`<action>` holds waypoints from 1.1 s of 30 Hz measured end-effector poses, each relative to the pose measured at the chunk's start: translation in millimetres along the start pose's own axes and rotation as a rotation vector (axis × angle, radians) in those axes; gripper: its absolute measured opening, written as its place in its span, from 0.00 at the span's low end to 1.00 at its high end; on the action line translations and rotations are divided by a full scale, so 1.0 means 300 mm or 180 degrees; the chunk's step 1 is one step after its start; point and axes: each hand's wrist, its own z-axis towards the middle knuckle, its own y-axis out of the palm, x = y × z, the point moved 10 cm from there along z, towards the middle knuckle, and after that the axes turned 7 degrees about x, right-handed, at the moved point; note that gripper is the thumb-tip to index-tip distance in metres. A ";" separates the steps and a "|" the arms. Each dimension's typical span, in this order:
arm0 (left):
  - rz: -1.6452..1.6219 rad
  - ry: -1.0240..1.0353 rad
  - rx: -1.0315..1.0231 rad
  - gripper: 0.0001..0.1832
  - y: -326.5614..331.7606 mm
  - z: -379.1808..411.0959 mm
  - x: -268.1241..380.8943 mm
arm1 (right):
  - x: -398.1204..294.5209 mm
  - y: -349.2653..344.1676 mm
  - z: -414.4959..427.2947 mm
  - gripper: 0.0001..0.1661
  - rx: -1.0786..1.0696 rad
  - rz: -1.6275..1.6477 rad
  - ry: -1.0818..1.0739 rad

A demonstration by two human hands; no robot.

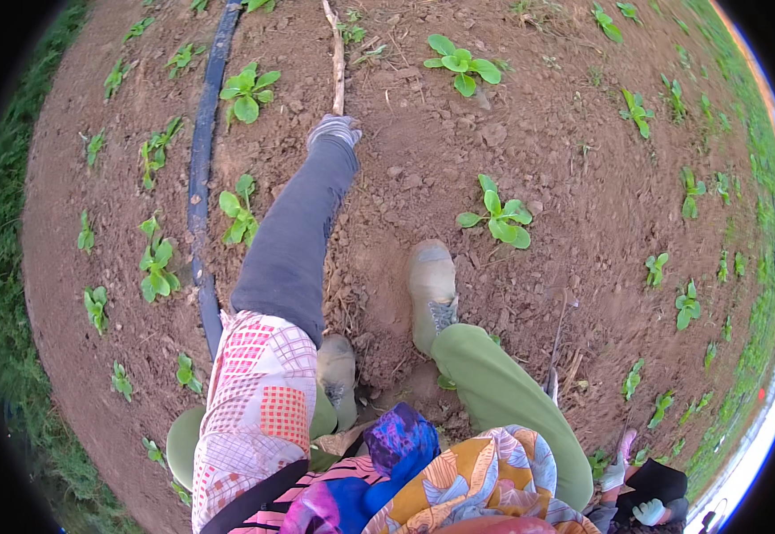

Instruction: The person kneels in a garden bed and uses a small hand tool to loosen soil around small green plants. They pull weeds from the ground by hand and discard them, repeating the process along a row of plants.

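Note:
My left hand (335, 129), in a grey-and-white glove, grips the near end of a thin wooden stick (338, 63). The stick runs away from me over bare brown soil (387, 153). A dark sleeve covers my outstretched left forearm. Leafy green seedlings stand on both sides of that arm, one seedling (239, 212) close beside the forearm and another seedling (499, 212) to the right. My right hand is out of view. By my right leg a thin, dark, long-handled or bladed object (556, 340) slants upward; its lower end is partly hidden behind the thigh.
A black flat irrigation hose (201, 173) runs along the left of my arm. My dusty right boot (432, 287) and left boot (337, 377) rest on the soil. Rows of seedlings (688, 306) extend to the right. At lower right a gloved co-worker (651, 494) bends low. Grass (7, 267) borders the left.

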 end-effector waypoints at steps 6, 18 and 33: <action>-0.0458 -0.0210 0.1117 0.18 -0.092 0.183 -0.313 | -0.020 0.128 0.029 0.29 -0.0256 -0.0007 0.0097; -0.3567 0.1411 0.0834 0.09 -0.396 -1.014 0.543 | 0.075 0.089 -0.094 0.28 0.0188 0.0773 -0.0282; -0.0605 0.4916 -0.1993 0.18 0.077 -2.158 1.479 | 0.371 -0.038 -0.468 0.29 0.0030 0.1057 -0.0128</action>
